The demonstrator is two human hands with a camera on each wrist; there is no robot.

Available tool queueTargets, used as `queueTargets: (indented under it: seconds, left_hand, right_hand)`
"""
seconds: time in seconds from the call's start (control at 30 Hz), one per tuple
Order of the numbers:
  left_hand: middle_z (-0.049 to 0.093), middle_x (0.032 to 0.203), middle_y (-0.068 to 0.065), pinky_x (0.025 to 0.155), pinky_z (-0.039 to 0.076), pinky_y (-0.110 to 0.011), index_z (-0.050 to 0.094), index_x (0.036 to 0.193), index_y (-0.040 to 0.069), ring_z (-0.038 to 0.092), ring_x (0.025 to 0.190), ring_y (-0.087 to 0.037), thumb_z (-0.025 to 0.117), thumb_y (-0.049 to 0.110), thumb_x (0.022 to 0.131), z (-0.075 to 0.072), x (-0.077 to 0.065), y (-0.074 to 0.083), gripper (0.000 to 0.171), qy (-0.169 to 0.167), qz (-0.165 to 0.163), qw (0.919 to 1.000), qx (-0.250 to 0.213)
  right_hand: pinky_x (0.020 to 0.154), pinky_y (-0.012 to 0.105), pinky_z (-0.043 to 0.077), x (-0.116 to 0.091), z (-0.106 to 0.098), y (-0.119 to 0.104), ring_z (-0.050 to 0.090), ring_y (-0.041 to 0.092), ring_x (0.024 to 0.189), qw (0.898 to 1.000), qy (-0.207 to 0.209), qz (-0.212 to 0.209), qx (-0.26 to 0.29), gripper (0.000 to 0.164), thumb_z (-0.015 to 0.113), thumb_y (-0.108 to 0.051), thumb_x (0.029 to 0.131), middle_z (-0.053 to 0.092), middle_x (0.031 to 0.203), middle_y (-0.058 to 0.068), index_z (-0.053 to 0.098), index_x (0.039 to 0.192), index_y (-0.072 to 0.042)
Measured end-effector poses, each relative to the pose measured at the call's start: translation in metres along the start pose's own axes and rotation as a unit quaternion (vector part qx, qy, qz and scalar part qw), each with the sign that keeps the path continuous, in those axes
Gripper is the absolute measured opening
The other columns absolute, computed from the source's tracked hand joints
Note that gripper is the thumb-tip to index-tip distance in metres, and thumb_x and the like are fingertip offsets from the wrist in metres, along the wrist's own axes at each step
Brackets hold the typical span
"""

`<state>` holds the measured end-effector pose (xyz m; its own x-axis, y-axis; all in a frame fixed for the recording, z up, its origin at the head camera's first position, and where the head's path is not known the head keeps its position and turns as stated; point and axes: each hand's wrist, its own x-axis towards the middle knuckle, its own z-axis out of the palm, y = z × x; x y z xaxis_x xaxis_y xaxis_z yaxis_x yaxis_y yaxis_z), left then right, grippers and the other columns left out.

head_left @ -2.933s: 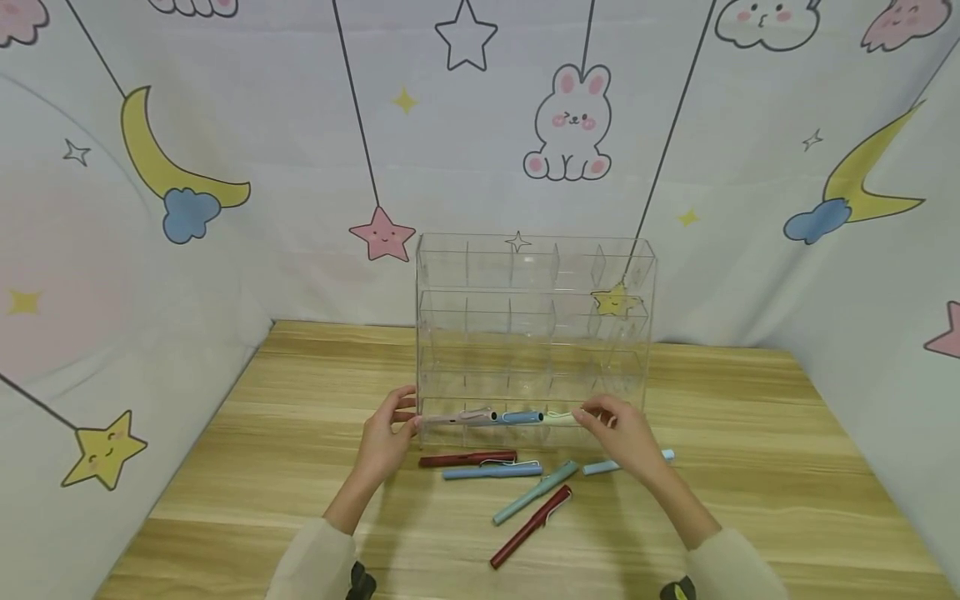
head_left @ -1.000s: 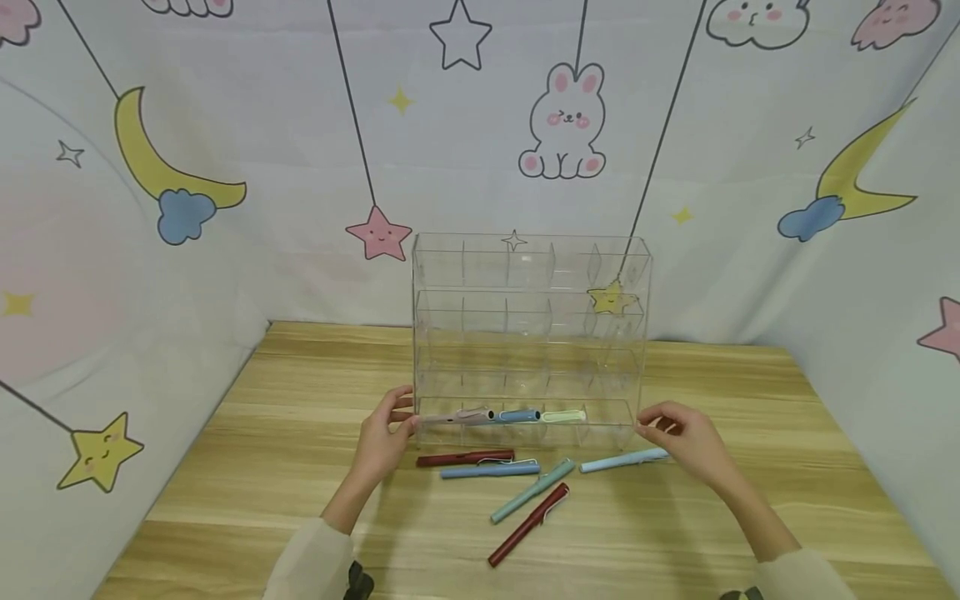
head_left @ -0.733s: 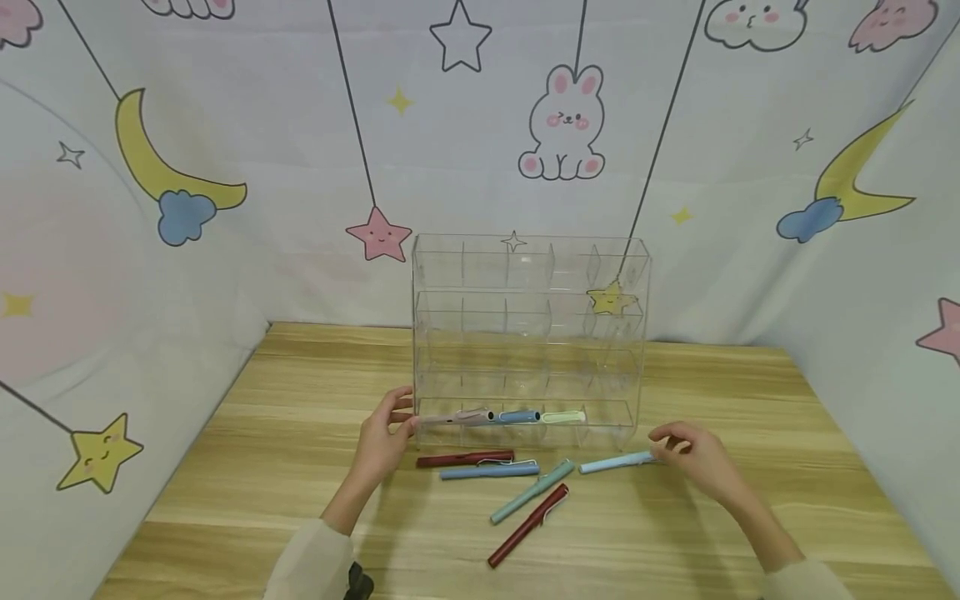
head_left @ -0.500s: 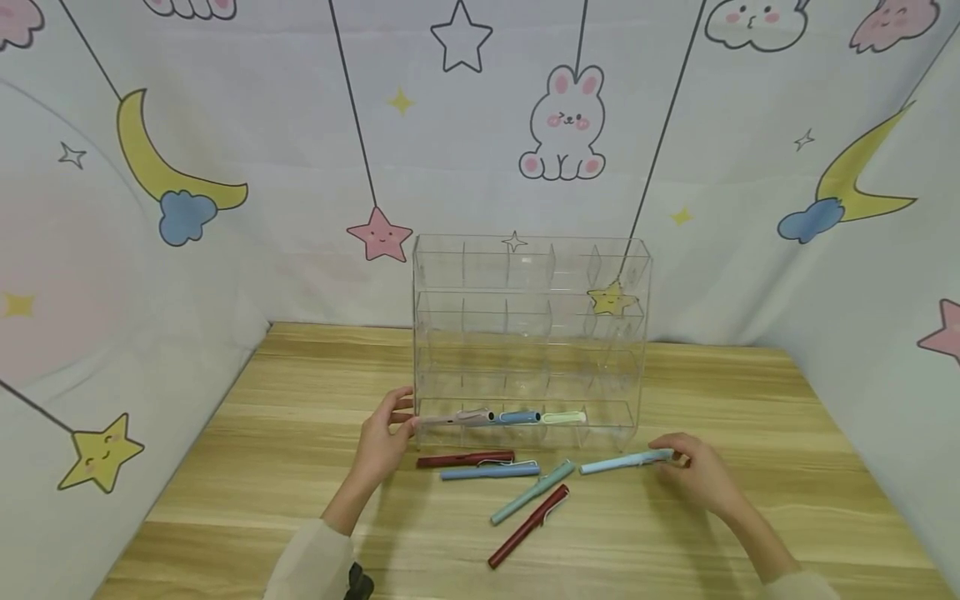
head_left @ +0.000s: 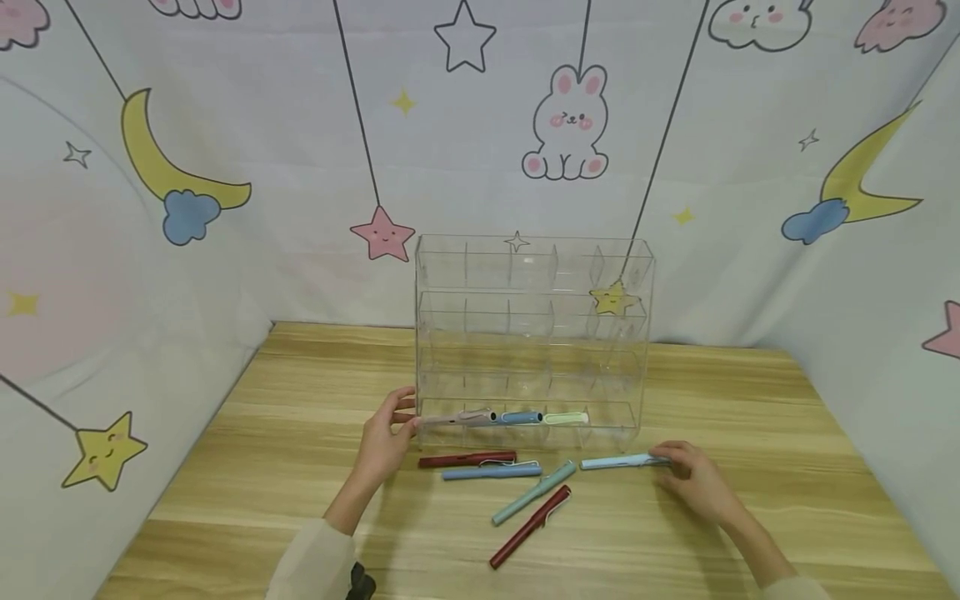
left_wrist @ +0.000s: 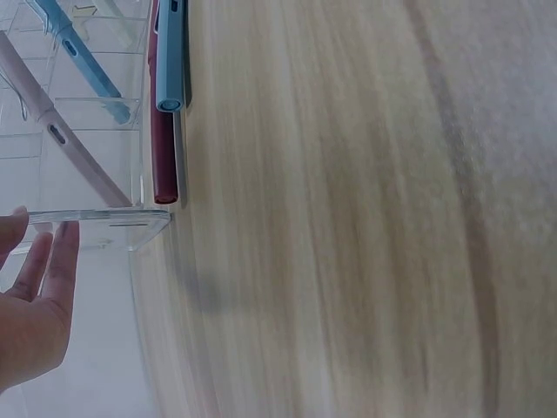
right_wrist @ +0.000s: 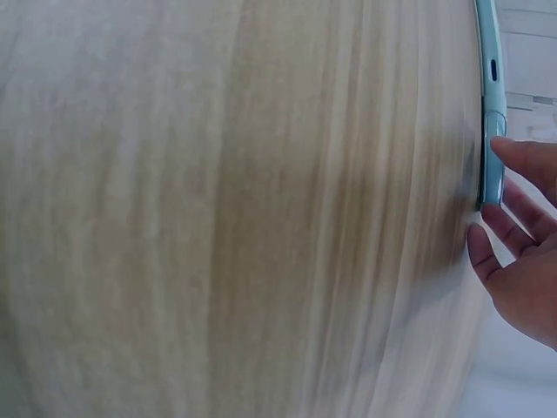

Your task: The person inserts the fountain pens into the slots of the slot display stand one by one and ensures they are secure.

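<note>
My left hand (head_left: pixel 384 437) holds the lower left side of a clear acrylic display rack (head_left: pixel 531 333); in the left wrist view the thumb is by the panel's edge, the fingers on its outer face. My right hand (head_left: pixel 697 479) pinches the right end of a light blue pen (head_left: pixel 615 462), thumb on top, at table level. In the rack's bottom tier lie a greyish-pink pen (head_left: pixel 465 417), a blue pen (head_left: pixel 520 417) and a pale green pen (head_left: pixel 566 418), end to end.
Before the rack lie a dark red pen (head_left: pixel 467 459), a blue pen (head_left: pixel 491 472), a green pen (head_left: pixel 534 493) and another dark red pen (head_left: pixel 531 527). Behind the wooden table (head_left: pixel 337 358) hangs a printed white cloth (head_left: pixel 465 150).
My right hand has let go of the pale green pen in the bottom tier, moved right and down, and taken the light blue pen's end. That pen has turned slightly. My left hand stays put.
</note>
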<state>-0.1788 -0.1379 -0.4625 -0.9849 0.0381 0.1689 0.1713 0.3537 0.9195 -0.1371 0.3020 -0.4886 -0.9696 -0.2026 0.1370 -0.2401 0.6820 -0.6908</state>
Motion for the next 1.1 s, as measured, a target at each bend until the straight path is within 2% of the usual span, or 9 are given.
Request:
queueTargets:
  seconds: [0.1,0.3,0.37,0.47,0.53,0.63,0.9,1.1]
  left_hand:
    - [0.055,0.116,-0.022,0.072,0.054,-0.033,0.046,0.126,0.002,0.058,0.096,-0.035,0.056,-0.006,0.086,0.0001,0.0001,0.0,0.042,0.0,0.002,1.0,0.003]
    - [0.055,0.115,-0.023,0.072,0.054,-0.032,0.046,0.126,0.002,0.058,0.096,-0.035,0.057,-0.006,0.086,0.0001,0.0001,0.0003,0.042,-0.002,0.006,0.9999,0.011]
    - [0.055,0.115,-0.022,0.072,0.054,-0.032,0.046,0.126,0.002,0.058,0.096,-0.035,0.057,-0.006,0.086,-0.0001,0.0002,0.0003,0.042,-0.001,0.005,0.9999,0.013]
    - [0.055,0.115,-0.022,0.072,0.054,-0.032,0.046,0.126,0.002,0.058,0.096,-0.035,0.057,-0.006,0.086,-0.0003,0.0002,0.0003,0.042,0.0,0.003,0.9999,0.015]
    - [0.055,0.115,-0.022,0.072,0.054,-0.032,0.046,0.126,0.002,0.058,0.096,-0.035,0.057,-0.007,0.086,-0.0003,0.0002,0.0005,0.042,0.001,0.003,0.9999,0.015]
    - [0.055,0.114,-0.022,0.072,0.054,-0.032,0.046,0.126,0.002,0.058,0.096,-0.035,0.057,-0.007,0.086,-0.0002,0.0,0.0015,0.042,0.002,0.002,0.9999,0.013]
    - [0.055,0.114,-0.021,0.072,0.054,-0.031,0.046,0.126,0.0,0.058,0.095,-0.034,0.057,-0.006,0.086,0.0,0.0001,0.0021,0.042,0.003,0.001,1.0,0.009]
    - [0.055,0.114,-0.022,0.072,0.054,-0.032,0.045,0.127,-0.001,0.058,0.095,-0.035,0.057,-0.007,0.086,-0.0005,-0.0006,0.0025,0.043,0.002,0.005,0.9999,0.009]
  right_hand:
    - [0.088,0.063,0.036,-0.0012,0.0008,0.0016,0.045,0.047,0.107,1.0,0.009,-0.005,0.002,0.033,0.066,0.007,0.075,0.053,0.113,0.025,0.061,0.108,0.005]
    - [0.084,0.057,0.042,-0.0048,0.0012,0.0022,0.05,0.041,0.1,0.999,0.033,-0.02,-0.019,0.029,0.071,0.004,0.073,0.058,0.106,0.018,0.064,0.101,0.0]
    - [0.082,0.052,0.045,-0.0062,0.0015,0.0029,0.052,0.037,0.098,0.999,0.036,-0.017,-0.026,0.028,0.072,0.003,0.073,0.058,0.104,0.015,0.065,0.1,-0.002]
    - [0.078,0.039,0.048,-0.0076,0.0023,0.0047,0.053,0.031,0.093,0.998,0.041,-0.012,-0.035,0.029,0.073,0.002,0.071,0.058,0.101,0.012,0.065,0.098,-0.004]
    - [0.074,0.029,0.047,-0.008,0.0032,0.0054,0.053,0.025,0.09,0.998,0.047,-0.006,-0.046,0.029,0.074,0.001,0.07,0.057,0.099,0.008,0.066,0.097,-0.006]
    - [0.069,0.022,0.043,-0.0084,0.0043,0.0051,0.052,0.021,0.085,0.997,0.054,-0.005,-0.048,0.027,0.075,0.0,0.069,0.057,0.094,0.005,0.067,0.093,-0.006]
    - [0.066,0.022,0.043,-0.0098,0.0037,0.0025,0.051,0.014,0.08,0.998,0.037,0.019,-0.038,0.02,0.075,-0.002,0.07,0.058,0.091,0.002,0.068,0.089,-0.007]
    - [0.069,0.024,0.048,-0.0096,0.0036,0.0019,0.057,0.018,0.082,0.999,0.025,0.006,-0.042,0.018,0.074,-0.004,0.071,0.064,0.093,0.006,0.068,0.088,-0.006]
